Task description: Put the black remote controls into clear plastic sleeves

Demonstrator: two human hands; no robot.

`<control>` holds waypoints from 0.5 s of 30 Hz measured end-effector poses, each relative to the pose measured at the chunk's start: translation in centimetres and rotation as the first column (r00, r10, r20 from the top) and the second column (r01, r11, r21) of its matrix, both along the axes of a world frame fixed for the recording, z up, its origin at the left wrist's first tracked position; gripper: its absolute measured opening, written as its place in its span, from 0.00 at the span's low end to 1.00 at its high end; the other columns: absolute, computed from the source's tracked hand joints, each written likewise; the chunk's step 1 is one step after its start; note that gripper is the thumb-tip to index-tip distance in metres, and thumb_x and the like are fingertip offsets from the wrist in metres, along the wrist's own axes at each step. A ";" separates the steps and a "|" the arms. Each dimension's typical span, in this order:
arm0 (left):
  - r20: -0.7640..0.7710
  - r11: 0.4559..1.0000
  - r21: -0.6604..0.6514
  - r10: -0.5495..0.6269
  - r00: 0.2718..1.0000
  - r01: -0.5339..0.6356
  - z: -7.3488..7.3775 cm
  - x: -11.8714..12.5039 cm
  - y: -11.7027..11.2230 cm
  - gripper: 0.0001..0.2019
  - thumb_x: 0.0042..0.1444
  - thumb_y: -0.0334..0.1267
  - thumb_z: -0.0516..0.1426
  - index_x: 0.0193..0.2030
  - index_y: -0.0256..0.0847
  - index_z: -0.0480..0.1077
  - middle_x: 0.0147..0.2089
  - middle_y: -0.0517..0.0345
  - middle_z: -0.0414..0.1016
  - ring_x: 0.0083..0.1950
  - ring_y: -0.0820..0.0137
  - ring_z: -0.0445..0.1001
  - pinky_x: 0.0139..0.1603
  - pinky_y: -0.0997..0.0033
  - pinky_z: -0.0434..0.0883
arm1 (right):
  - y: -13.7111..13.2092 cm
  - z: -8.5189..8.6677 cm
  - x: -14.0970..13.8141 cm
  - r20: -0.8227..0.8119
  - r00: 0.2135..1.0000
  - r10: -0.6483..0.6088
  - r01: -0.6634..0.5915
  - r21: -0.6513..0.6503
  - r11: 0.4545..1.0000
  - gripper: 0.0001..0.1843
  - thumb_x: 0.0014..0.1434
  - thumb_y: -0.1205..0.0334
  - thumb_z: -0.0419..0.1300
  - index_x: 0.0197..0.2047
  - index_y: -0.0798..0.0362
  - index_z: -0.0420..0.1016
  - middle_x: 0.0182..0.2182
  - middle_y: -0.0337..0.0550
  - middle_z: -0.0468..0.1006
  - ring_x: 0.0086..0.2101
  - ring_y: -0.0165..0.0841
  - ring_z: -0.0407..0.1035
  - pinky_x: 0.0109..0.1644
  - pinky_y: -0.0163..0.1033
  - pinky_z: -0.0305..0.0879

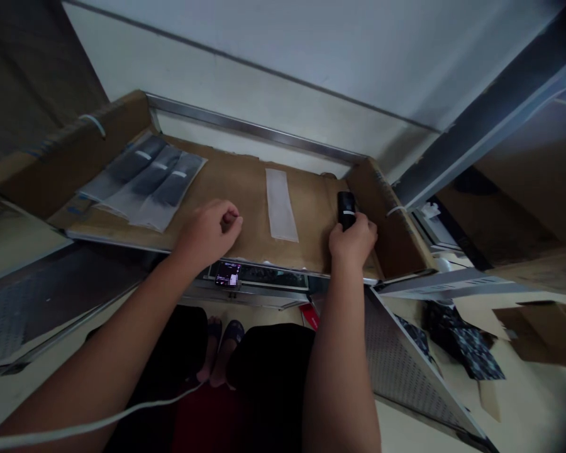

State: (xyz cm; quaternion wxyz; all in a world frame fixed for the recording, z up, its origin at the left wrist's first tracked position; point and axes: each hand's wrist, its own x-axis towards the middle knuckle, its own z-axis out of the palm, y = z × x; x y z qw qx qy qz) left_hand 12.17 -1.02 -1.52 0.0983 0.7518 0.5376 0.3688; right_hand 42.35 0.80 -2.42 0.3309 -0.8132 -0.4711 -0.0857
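My right hand is closed around a small black object at the right end of the cardboard-covered work surface. My left hand hovers over the middle of that surface with its fingers curled into a loose fist; nothing shows in it. A white strip lies flat between the two hands. Three clear bags with dark contents lie side by side at the far left of the surface.
Cardboard walls flank the surface on both sides, with a metal rail and a white wall behind. A lit phone sits on a ledge under the front edge. Perforated metal panels and dark fabric lie lower right.
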 end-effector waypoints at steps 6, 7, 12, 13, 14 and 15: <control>-0.159 0.988 0.061 0.151 0.976 -0.143 -0.4 -1.6 2.1 0.10 0.65 0.40 0.57 0.50 0.40 0.72 0.54 0.44 0.76 0.60 0.51 0.71 0.63 0.50 0.68 | 0.2 0.3 -0.1 -0.093 0.996 -0.017 0.019 0.024 1.000 0.36 0.47 0.64 0.65 0.61 0.63 0.77 0.50 0.66 0.78 0.49 0.54 0.73 0.59 0.56 0.68; -0.167 0.983 0.054 0.185 0.969 -0.178 -0.6 -2.0 2.8 0.13 0.65 0.41 0.57 0.53 0.39 0.71 0.57 0.42 0.75 0.62 0.50 0.70 0.65 0.48 0.68 | 0.1 0.3 -0.2 -0.100 0.995 -0.007 0.011 0.035 0.999 0.36 0.46 0.62 0.66 0.60 0.63 0.78 0.48 0.66 0.79 0.49 0.54 0.73 0.58 0.55 0.68; -0.184 0.975 -0.016 0.215 0.959 -0.221 -1.9 -3.5 6.1 0.19 0.66 0.43 0.56 0.59 0.35 0.69 0.60 0.38 0.73 0.65 0.48 0.68 0.69 0.46 0.66 | -0.3 0.6 -1.2 -0.125 0.992 0.004 -0.012 -0.061 0.998 0.28 0.45 0.57 0.67 0.47 0.66 0.83 0.40 0.66 0.82 0.45 0.57 0.75 0.53 0.55 0.71; -0.178 0.974 -0.018 0.219 0.959 -0.226 -2.0 -3.5 6.4 0.19 0.65 0.44 0.56 0.59 0.35 0.69 0.60 0.38 0.72 0.65 0.47 0.68 0.69 0.45 0.65 | -0.3 0.7 -1.3 -0.133 0.991 -0.007 -0.004 -0.082 0.997 0.27 0.45 0.56 0.68 0.46 0.66 0.83 0.39 0.67 0.82 0.44 0.57 0.75 0.52 0.55 0.71; -0.169 0.973 -0.020 0.222 0.960 -0.229 -2.1 -3.5 6.7 0.19 0.65 0.44 0.56 0.59 0.36 0.69 0.60 0.37 0.72 0.66 0.47 0.68 0.69 0.45 0.65 | -0.4 0.8 -1.4 -0.139 0.990 -0.015 0.002 -0.095 0.995 0.26 0.45 0.56 0.68 0.45 0.66 0.84 0.39 0.67 0.83 0.44 0.57 0.76 0.52 0.54 0.71; -0.160 0.973 -0.021 0.223 0.962 -0.229 -2.1 -3.6 6.9 0.19 0.65 0.44 0.56 0.59 0.36 0.69 0.60 0.37 0.72 0.66 0.46 0.68 0.69 0.44 0.65 | -0.4 0.9 -1.4 -0.145 0.989 -0.018 0.004 -0.097 0.995 0.25 0.46 0.56 0.68 0.45 0.65 0.83 0.39 0.67 0.83 0.44 0.56 0.76 0.52 0.54 0.71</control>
